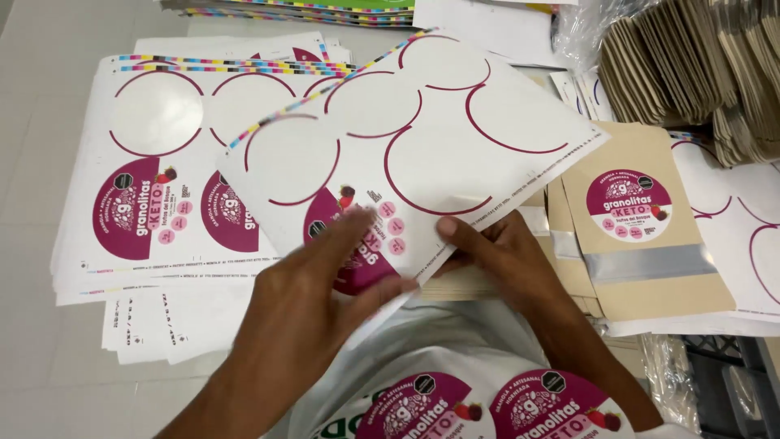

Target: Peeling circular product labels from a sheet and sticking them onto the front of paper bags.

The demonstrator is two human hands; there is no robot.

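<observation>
Both hands hold a white sticker sheet (422, 130) tilted above the table. Most of its round labels are peeled off, leaving empty circles outlined in magenta. My left hand (325, 284) covers the last magenta round sticker (370, 244) at the sheet's near corner, fingers pinching its edge. My right hand (496, 252) grips the sheet's lower edge from beneath, thumb on top. To the right lies a tan paper pouch (642, 228) with a magenta round label and a clear window strip, on top of other pouches.
A stack of sticker sheets (154, 187) lies at the left, partly peeled. Bundles of tan pouches (691, 65) stand at the back right. More white sheets (747, 236) lie at the far right. Two round stickers (496, 410) cling to my white shirt below.
</observation>
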